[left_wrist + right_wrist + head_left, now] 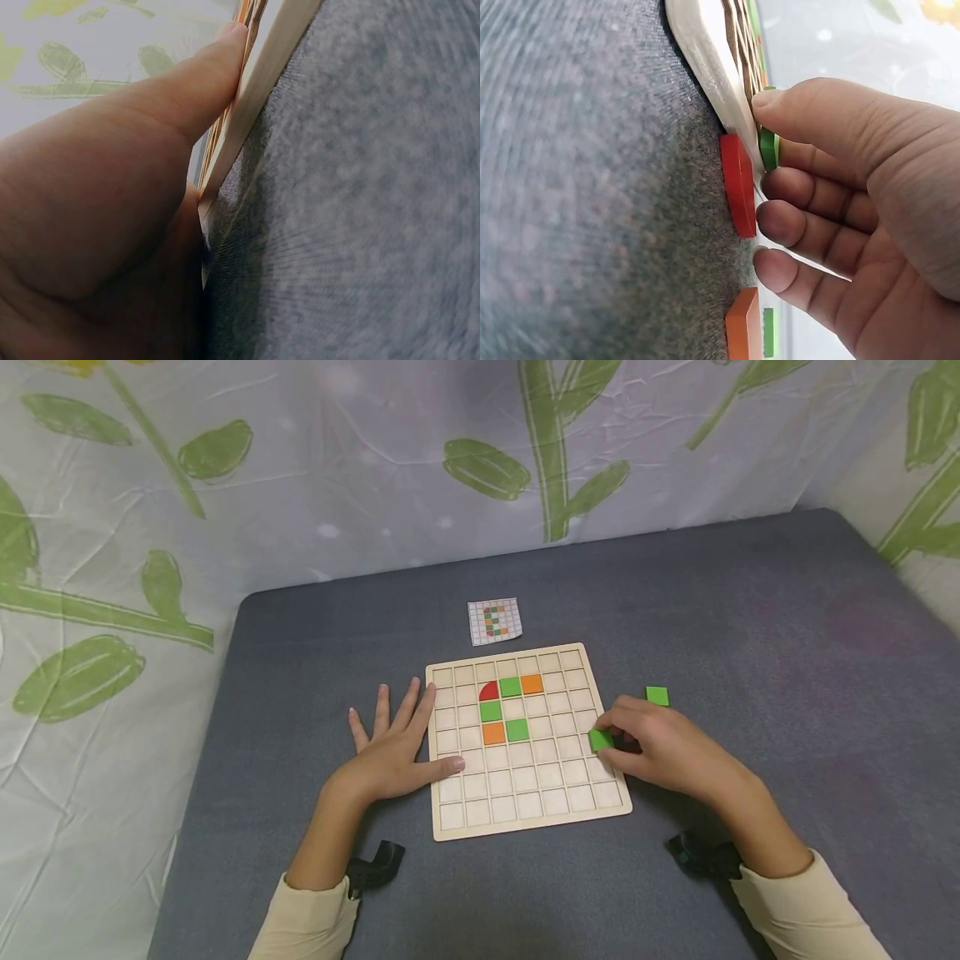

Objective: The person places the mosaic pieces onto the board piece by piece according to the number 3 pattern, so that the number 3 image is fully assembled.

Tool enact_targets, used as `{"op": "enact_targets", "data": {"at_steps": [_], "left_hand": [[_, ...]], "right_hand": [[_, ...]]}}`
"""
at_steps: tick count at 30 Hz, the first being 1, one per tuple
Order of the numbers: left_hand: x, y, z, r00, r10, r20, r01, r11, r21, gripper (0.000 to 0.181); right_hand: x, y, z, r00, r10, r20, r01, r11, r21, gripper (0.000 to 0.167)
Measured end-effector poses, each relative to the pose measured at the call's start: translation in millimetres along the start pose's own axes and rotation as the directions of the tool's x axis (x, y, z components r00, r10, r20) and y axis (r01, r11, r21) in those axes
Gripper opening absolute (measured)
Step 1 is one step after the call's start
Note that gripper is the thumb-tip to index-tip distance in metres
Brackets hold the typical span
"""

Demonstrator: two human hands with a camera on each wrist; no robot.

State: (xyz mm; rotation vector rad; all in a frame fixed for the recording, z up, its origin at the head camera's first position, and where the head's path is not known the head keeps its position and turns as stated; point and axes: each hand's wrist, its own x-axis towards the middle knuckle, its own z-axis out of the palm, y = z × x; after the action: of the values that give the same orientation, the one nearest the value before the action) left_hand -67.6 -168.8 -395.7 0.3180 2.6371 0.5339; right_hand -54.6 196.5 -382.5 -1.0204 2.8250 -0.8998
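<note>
A wooden grid board lies on the table. My left hand rests spread at its left edge, the thumb lying over the rim and the other fingers mostly on the cloth. Thumb and fingers of my right hand pinch a green square tile at the board's right edge. Set in the grid are a red quarter-round tile, orange tiles and several green tiles. In the right wrist view, a red tile and an orange tile lie beside the board, below the hand.
Beyond the board's far edge lies a small printed pattern card showing coloured squares on a grid. Another green tile sits on the grey tablecloth past the right hand. A leaf-patterned curtain hangs behind the table.
</note>
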Motion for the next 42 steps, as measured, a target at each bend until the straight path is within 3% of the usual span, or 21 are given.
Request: {"op": "enact_targets", "data": {"at_steps": [26, 42], "left_hand": [[0.2, -1.6, 0.6, 1.000, 0.003, -0.015, -0.003, 1.000, -0.011, 0.114], [0.4, 0.9, -0.4, 1.000, -0.006, 0.000, 0.006, 1.000, 0.003, 0.113]], "right_hand": [[6.8, -7.4, 9.9, 1.000, -0.023, 0.009, 0.023, 1.000, -0.020, 0.016], [9.3, -10.1, 10.7, 0.999, 0.008, 0.040, -0.006, 0.999, -0.040, 0.021]]}}
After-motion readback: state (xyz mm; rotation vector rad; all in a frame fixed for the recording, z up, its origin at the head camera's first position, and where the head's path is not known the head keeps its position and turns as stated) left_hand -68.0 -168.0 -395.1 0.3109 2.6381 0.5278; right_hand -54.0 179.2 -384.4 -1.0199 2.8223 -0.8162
